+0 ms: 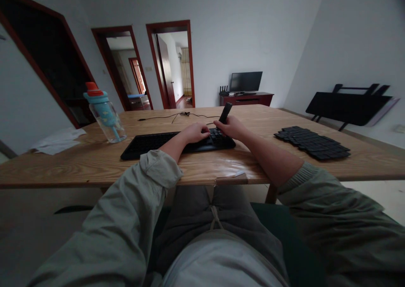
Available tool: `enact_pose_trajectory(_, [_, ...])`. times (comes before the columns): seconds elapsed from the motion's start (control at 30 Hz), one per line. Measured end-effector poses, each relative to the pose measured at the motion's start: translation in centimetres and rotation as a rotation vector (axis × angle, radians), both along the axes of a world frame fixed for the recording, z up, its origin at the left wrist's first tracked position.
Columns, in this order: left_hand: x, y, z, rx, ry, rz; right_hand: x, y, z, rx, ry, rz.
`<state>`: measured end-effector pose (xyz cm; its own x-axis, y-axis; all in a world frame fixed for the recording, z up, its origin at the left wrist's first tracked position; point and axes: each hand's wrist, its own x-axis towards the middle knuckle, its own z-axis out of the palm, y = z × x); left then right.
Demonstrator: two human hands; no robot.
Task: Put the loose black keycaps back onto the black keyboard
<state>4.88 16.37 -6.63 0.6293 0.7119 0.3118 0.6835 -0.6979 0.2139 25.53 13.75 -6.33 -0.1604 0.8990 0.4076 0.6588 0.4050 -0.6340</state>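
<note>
A black keyboard (pixel 152 143) lies on the wooden table (pixel 95 162) in front of me, its cable (pixel 177 116) trailing toward the far edge. My left hand (pixel 195 132) rests curled on the keyboard's right part, fingers pressed down on the keys. My right hand (pixel 232 127) is closed around a slim black tool (pixel 225 112) that stands tilted with its lower end at the keyboard's right end. What the tool's tip touches is hidden by my fingers.
A pile of several loose black keycaps (pixel 311 141) lies on the table to the right. A clear water bottle with a blue and orange lid (pixel 106 114) stands at the left, next to white paper (pixel 58 140). Beyond are doorways, a monitor (pixel 246 81) and a folded black table (pixel 348 105).
</note>
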Motion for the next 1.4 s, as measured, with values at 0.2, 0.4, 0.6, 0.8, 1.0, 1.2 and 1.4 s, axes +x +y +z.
enact_pose_trajectory(0.2, [-0.2,0.0,0.0,0.026,-0.006,-0.007,0.1,0.7,-0.7,-0.075,0.145,0.058])
enact_pose_trajectory(0.4, [-0.3,-0.3,0.1,0.026,-0.017,-0.001,0.0,0.9,-1.0,-0.150,0.234,0.043])
enact_pose_trajectory(0.6, [-0.2,-0.4,0.1,0.004,-0.054,0.001,0.4,0.7,-0.6,-0.032,0.075,0.051])
enact_pose_trajectory(0.8, [0.0,-1.2,0.5,0.013,-0.151,-0.050,0.1,0.2,-0.5,-0.058,0.146,0.029])
enact_pose_trajectory(1.0, [0.2,-0.6,0.2,-0.009,-0.037,-0.127,0.1,-0.2,-0.3,-0.018,0.042,-0.010])
enact_pose_trajectory(1.2, [0.3,-0.6,0.0,-0.032,-0.012,-0.122,-0.8,0.4,-0.6,0.028,0.057,-0.019])
enact_pose_trajectory(1.4, [-1.2,-0.6,1.6,0.026,-0.247,0.029,-3.8,1.1,-1.0,-0.040,0.524,0.087])
